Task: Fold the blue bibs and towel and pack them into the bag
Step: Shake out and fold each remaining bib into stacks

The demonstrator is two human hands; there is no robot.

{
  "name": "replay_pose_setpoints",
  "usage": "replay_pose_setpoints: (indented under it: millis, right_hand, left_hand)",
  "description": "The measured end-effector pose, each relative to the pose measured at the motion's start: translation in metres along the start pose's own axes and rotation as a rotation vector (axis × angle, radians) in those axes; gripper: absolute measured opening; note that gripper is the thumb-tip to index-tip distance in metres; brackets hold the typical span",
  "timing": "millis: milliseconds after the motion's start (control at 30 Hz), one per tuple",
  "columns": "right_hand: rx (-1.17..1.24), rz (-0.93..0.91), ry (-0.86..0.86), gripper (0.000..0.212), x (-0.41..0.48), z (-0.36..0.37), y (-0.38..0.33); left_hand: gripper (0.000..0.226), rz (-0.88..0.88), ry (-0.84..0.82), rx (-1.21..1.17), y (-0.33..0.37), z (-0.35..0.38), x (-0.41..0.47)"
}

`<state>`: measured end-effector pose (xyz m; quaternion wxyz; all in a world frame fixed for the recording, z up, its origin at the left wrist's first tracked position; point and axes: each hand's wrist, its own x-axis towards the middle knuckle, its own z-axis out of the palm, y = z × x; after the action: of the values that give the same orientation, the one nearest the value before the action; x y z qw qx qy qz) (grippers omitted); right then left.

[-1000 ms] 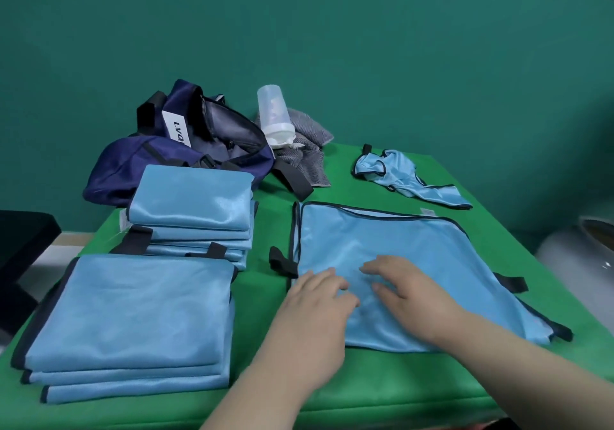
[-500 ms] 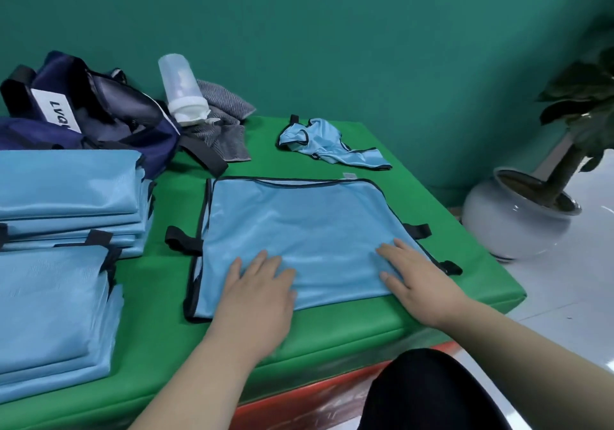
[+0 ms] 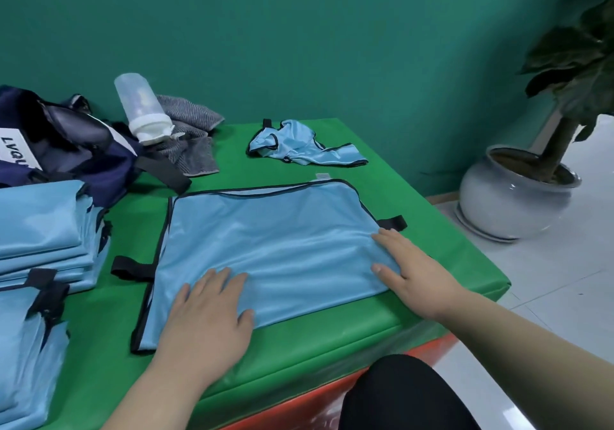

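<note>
While the half-folded bib [image 3: 265, 240] lay flat on the green table [image 3: 332, 340], near its front edge, we had both hands on it. Our left hand [image 3: 206, 316] pressed the near left part of the cloth, its fingers [image 3: 219, 280] straight and slightly apart. Our right hand [image 3: 415, 270] lay on the right edge just beside a black strap [image 3: 393, 223], fingers [image 3: 388, 240] straight and spread, gripping nothing. We judged that the palms were there to pin the slippery fabric and flatten its creases, so that the next fold would land square.

To the left, two stacks of folded bibs [image 3: 40, 227] sat one behind the other, close enough to take this one when it was done. Far across the table one crumpled bib [image 3: 299, 143] waited unfolded. At the far left the navy bag [image 3: 66, 150] stood open, with a grey towel [image 3: 189, 137] just beside it and a clear bottle [image 3: 143, 110] propped on the towel. Nothing blue showed inside the bag, so packing had, to our mind, not yet begun. A potted plant [image 3: 511, 197] stood on the floor off to the right.
</note>
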<state>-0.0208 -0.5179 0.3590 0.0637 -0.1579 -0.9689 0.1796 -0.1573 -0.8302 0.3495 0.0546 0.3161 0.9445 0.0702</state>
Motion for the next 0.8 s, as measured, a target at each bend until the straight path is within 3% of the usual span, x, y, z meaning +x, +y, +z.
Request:
replay_pose_setpoints:
  millis: [200,333,433,800]
  right_hand:
    - [-0.076,0.032,-0.078,0.069,-0.003,-0.008,0.011]
    - [-0.213,-0.089,-0.141,0.097,-0.002,-0.002,0.021]
    - [-0.255,-0.129,-0.140,0.109,0.000,0.004,0.033]
    - [-0.333,-0.119,-0.132,0.102,-0.009,-0.006,0.058]
  left_hand:
    - [0.072,0.155,0.045,-0.010,0.055,-0.004,0.018]
    - [0.054,0.322,0.020,0.012,0.107,0.002,0.057]
    - [0.054,0.374,0.011,0.035,0.142,0.007,0.092]
    - [0.067,0.315,-0.028,-0.018,0.146,0.032,0.115]
